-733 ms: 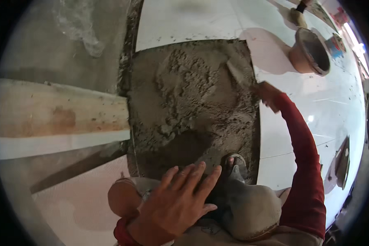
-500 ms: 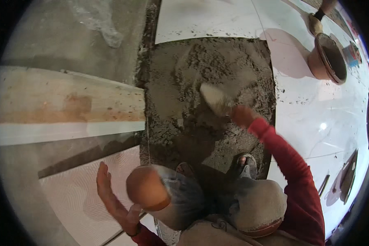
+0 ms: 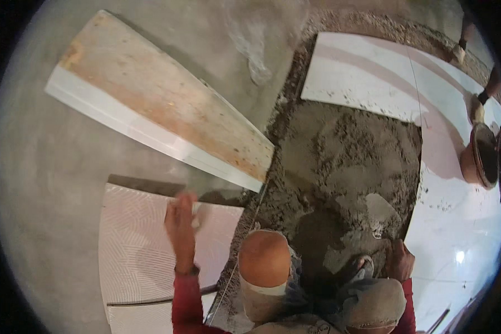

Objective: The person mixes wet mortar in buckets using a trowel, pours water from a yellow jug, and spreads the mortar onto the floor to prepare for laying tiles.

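Note:
My right hand point(image 3: 401, 260) is closed round the handle of a trowel. The trowel's blade point(image 3: 381, 211) lies low over the bed of wet mortar point(image 3: 339, 145), close to my right foot point(image 3: 364, 266). Raised above a pale tile with a ridged surface point(image 3: 133, 245), my left hand point(image 3: 181, 228) looks empty. Its fingers are slightly bent and apart, somewhat smeared by motion. My bent knees point(image 3: 264, 259) are between the two hands, and my shadow darkens the near mortar.
A long board point(image 3: 167, 100) with a white edge and brown stains lies on the grey floor, its end at the mortar. Glossy white tiles point(image 3: 362, 69) border the mortar. A mortar-stained bucket point(image 3: 470, 164) stands right, near another person's feet point(image 3: 476, 108). Clear plastic point(image 3: 256, 61) lies beyond.
My view has swung left. My right hand has drawn the trowel back from the middle of the mortar to beside my right foot. My left hand has risen over the ridged tile.

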Demonstrator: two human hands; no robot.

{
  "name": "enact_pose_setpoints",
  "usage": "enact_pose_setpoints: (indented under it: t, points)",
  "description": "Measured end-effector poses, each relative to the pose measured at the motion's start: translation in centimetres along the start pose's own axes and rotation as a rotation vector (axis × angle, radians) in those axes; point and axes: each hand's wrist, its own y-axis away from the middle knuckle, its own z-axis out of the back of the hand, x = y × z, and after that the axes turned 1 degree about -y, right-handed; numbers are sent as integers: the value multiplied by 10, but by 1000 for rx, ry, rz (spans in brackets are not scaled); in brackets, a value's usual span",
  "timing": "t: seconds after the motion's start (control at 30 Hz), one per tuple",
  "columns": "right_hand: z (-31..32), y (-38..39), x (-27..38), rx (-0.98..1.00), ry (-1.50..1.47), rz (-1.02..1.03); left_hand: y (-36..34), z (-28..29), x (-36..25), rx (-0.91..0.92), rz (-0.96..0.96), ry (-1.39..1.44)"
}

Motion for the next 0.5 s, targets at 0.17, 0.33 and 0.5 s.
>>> enact_pose_setpoints:
  t: [0.17,0.33,0.5]
  points:
    - [-14,-30,45,-287,-271,86,-96,-61,29,-271,-89,239]
    - [-40,-40,40,209,88,203,-130,-98,51,-340,-185,320]
    - [-21,18,-57,-172,-321,-198,-153,-105,76,-535,-136,15]
